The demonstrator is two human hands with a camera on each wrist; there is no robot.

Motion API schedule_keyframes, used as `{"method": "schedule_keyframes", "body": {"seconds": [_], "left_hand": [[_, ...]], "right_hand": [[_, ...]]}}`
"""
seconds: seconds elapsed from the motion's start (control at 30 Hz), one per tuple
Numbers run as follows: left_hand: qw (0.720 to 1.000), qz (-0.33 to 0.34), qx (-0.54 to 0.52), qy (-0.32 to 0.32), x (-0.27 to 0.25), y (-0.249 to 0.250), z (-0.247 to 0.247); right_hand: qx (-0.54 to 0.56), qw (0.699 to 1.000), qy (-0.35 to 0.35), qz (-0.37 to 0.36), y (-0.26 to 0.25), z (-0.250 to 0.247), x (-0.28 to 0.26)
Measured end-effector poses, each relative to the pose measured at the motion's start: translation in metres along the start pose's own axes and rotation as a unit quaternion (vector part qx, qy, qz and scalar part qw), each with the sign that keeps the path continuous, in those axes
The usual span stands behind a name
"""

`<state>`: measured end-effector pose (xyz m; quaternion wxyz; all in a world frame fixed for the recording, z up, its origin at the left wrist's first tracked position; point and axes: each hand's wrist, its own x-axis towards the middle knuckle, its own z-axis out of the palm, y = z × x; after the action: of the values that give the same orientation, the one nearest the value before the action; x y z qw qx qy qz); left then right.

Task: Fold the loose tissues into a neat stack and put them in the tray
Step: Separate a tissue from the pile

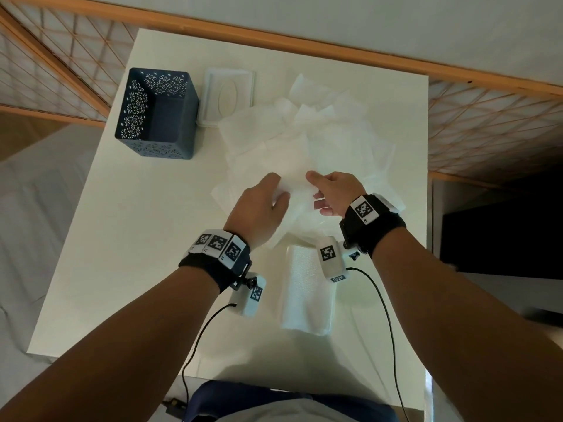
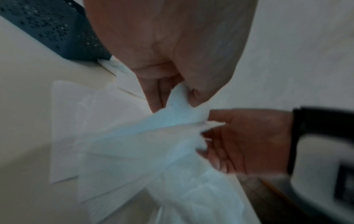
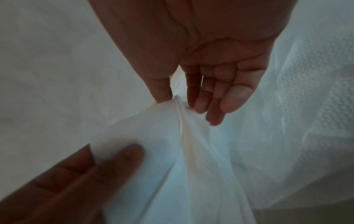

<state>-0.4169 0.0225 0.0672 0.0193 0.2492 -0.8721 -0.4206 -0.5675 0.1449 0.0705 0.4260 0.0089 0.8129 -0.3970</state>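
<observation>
- Lattice screens (image 1: 45, 68) with wooden frames and a pale wall fill the top of the head view, behind a white table (image 1: 122, 239) that takes up most of the frame.
- Next biggest: a messy spread of loose tissues (image 1: 335, 138) covering the upper right part of the table, sheets overlapping every which way.
- Upper left of the table has a dark blue perforated tray (image 1: 157, 114), more of a deep bin really, nothing visible inside. Only the head view shows the whole of it; the left wrist view just catches a corner at its upper left.
- Right beside it, toward the middle top, lies a white tissue box lid (image 1: 227, 97) with an oval slot, a tissue overlapping its near edge.
- Lower middle of the head view: a folded stack (image 1: 307, 296) of tissues lying flat near the table's front edge, partly behind the right wrist camera.
- Both hands meet mid-frame on one tissue (image 1: 297, 190) lifted off the pile.
- Left hand (image 1: 259, 205): the left wrist view shows thumb and fingers pinching a bunched edge, which the head view hides.
- Right hand (image 1: 333, 193): the right wrist view shows thumb and index finger pinching a fold, other fingers loosely curled beside.
</observation>
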Motion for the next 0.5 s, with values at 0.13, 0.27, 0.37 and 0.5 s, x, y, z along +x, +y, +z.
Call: {"method": "schedule_keyframes", "body": {"seconds": [0.13,0.27,0.37,0.5], "left_hand": [[0.980,-0.042,-0.195,-0.013,-0.003,0.010,-0.025],[0.928,-0.078,-0.363,-0.014,-0.009,0.032,-0.052],[0.882,-0.108,-0.459,-0.025,-0.007,0.043,-0.069],[0.850,-0.128,-0.511,-0.010,-0.004,0.054,-0.083]], "right_hand": [[-0.085,0.991,0.059,-0.080,-0.004,-0.011,-0.011],[-0.021,0.991,0.013,-0.129,-0.015,-0.023,-0.034],[0.105,0.986,-0.049,-0.124,-0.019,-0.025,-0.047],[0.202,0.962,-0.120,-0.142,-0.026,-0.027,-0.067]]}}
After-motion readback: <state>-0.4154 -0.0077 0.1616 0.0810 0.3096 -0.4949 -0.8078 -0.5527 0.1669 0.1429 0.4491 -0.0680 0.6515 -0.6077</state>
